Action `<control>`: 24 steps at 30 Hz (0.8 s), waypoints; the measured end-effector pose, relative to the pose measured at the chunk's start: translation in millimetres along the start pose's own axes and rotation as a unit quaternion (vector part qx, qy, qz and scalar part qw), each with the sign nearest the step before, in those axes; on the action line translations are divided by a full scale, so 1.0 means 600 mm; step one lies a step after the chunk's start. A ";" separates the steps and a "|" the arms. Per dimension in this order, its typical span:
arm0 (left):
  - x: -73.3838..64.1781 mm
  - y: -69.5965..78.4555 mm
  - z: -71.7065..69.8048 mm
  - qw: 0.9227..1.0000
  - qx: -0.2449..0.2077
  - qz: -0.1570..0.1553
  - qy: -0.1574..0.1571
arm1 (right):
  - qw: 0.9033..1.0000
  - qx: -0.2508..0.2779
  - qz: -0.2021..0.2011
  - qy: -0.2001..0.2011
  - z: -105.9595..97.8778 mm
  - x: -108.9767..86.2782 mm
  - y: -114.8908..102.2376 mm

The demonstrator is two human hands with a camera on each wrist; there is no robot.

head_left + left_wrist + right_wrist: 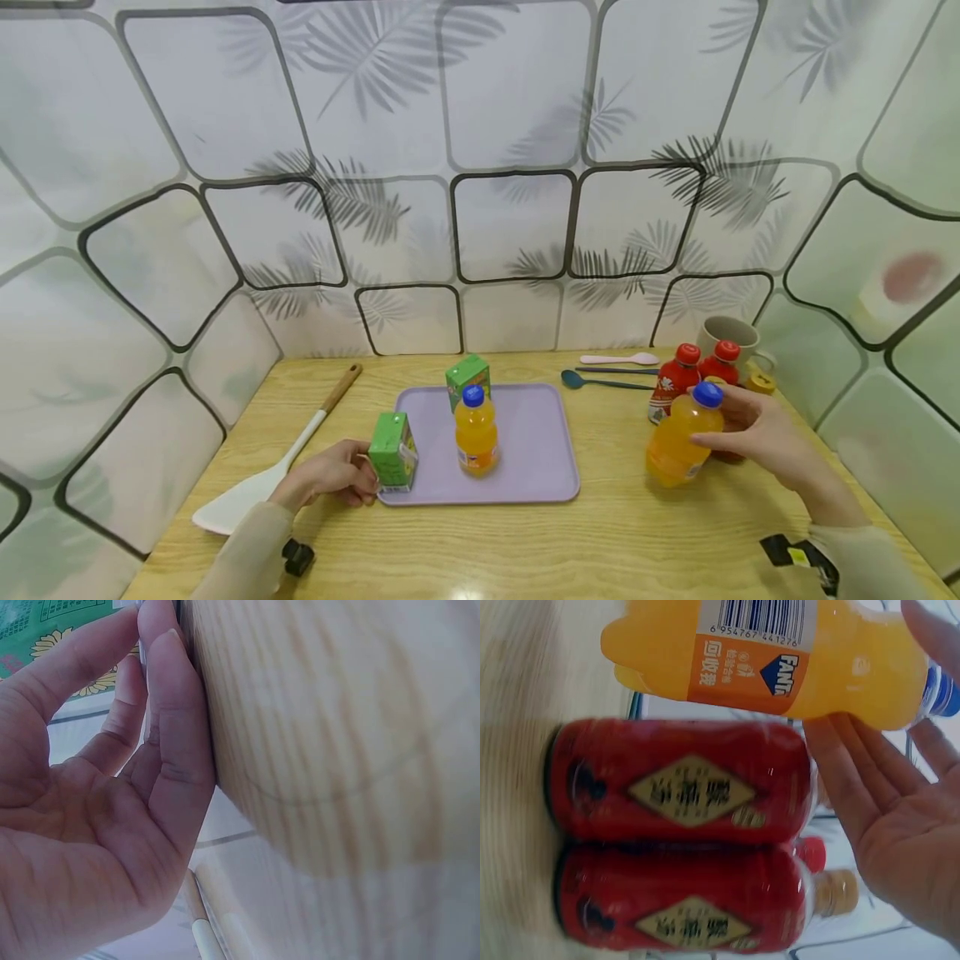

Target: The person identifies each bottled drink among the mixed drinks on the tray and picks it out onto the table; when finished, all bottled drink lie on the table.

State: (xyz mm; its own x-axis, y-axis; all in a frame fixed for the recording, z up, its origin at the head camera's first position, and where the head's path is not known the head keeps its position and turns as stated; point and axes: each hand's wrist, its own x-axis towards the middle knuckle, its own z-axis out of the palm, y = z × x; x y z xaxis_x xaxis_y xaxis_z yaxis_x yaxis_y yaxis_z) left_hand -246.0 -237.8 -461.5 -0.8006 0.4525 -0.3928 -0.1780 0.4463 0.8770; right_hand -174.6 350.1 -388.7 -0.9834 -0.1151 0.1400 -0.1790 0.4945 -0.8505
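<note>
An orange soda bottle [678,442] with a blue cap leans to the right in my right hand [765,429], thumb and fingers around its upper part; its Fanta label shows in the right wrist view. My left hand [341,475] pinches the rim of the lilac tray [536,450] at its near left corner. Right by those fingers stands a green drink carton [393,454] on the tray. Another green carton [468,379] and a second orange soda bottle [476,437] stand upright on it too.
Red-labelled bottles [682,784] stand close beside the held bottle, and a red-capped bottle [671,387] is behind it. Farther back is a beige mug [723,337]. A blue spoon [573,380] and pink spoon [641,359] lie at the back; a white spatula [247,496] lies left.
</note>
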 end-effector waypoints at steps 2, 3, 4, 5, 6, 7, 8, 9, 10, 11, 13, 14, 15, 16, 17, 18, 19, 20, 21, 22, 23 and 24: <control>0.000 0.000 0.000 1.000 -0.001 0.000 -0.001 | 1.000 -0.002 0.000 -0.006 -0.007 -0.002 0.007; 0.000 0.000 0.000 1.000 -0.001 0.000 -0.001 | 1.000 -0.001 0.002 -0.009 -0.010 -0.003 0.011; 0.000 0.000 0.000 1.000 0.000 0.001 0.000 | 1.000 0.000 0.005 -0.012 -0.013 -0.004 0.014; 0.000 -0.001 0.000 1.000 0.000 0.001 0.000 | 1.000 0.000 0.004 -0.012 -0.015 -0.005 0.018; 0.000 -0.001 0.000 1.000 0.001 0.000 0.001 | 1.000 0.001 0.005 -0.012 -0.018 -0.006 0.021; 0.000 -0.002 0.000 1.000 0.001 0.000 0.002 | 1.000 0.001 0.005 -0.009 -0.020 -0.007 0.023; 0.000 -0.002 0.000 1.000 0.002 0.000 0.003 | 1.000 0.001 0.000 -0.005 -0.021 -0.008 0.027; 0.000 -0.002 0.000 1.000 0.003 0.000 0.004 | 1.000 -0.001 -0.006 0.000 -0.023 -0.009 0.030; 0.000 -0.002 0.001 1.000 0.003 0.000 0.005 | 1.000 -0.002 -0.010 0.004 -0.025 -0.011 0.033; 0.001 -0.003 0.001 1.000 0.004 0.000 0.006 | 1.000 -0.003 -0.015 0.008 -0.027 -0.013 0.036; 0.000 -0.003 0.001 1.000 0.005 0.001 0.007 | 1.000 -0.002 -0.017 0.014 -0.031 -0.018 0.042; 0.000 -0.003 0.001 1.000 0.005 0.001 0.006 | 1.000 -0.001 -0.018 0.014 -0.034 -0.021 0.046; 0.000 -0.003 0.001 1.000 0.006 0.002 0.006 | 1.000 0.000 -0.018 0.014 -0.037 -0.024 0.048; 0.000 -0.003 0.001 1.000 0.006 0.002 0.005 | 1.000 0.004 -0.018 0.012 -0.039 -0.026 0.051; 0.000 -0.003 0.001 1.000 0.007 0.002 0.005 | 1.000 0.007 -0.019 0.010 -0.041 -0.029 0.054; -0.001 -0.003 0.001 1.000 0.007 0.001 0.005 | 1.000 0.012 -0.020 0.007 -0.044 -0.031 0.057; -0.001 -0.003 0.001 1.000 0.007 0.000 0.006 | 1.000 0.013 -0.022 0.004 -0.046 -0.033 0.060; -0.001 -0.003 0.001 1.000 0.007 -0.001 0.006 | 1.000 0.016 -0.023 0.002 -0.048 -0.034 0.063; -0.001 -0.003 0.001 1.000 0.007 -0.002 0.007 | 1.000 0.019 -0.021 0.000 -0.051 -0.035 0.066; 0.000 -0.003 0.001 1.000 0.007 -0.003 0.007 | 1.000 0.022 -0.017 -0.001 -0.053 -0.037 0.069; 0.000 -0.003 0.001 1.000 0.007 -0.003 0.008 | 1.000 0.024 -0.011 -0.001 -0.056 -0.038 0.071; 0.000 -0.003 0.001 1.000 0.008 -0.003 0.008 | 1.000 0.026 -0.003 -0.001 -0.059 -0.039 0.073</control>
State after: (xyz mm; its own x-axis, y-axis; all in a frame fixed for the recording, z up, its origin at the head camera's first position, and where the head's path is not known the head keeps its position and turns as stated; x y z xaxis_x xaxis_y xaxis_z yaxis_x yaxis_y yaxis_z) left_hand -245.4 -238.0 -463.0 -0.8082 0.4386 -0.3930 -0.1735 0.4603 0.8706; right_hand -160.2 404.9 -411.3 -0.9822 -0.1200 0.1445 -0.1835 0.4491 -0.8744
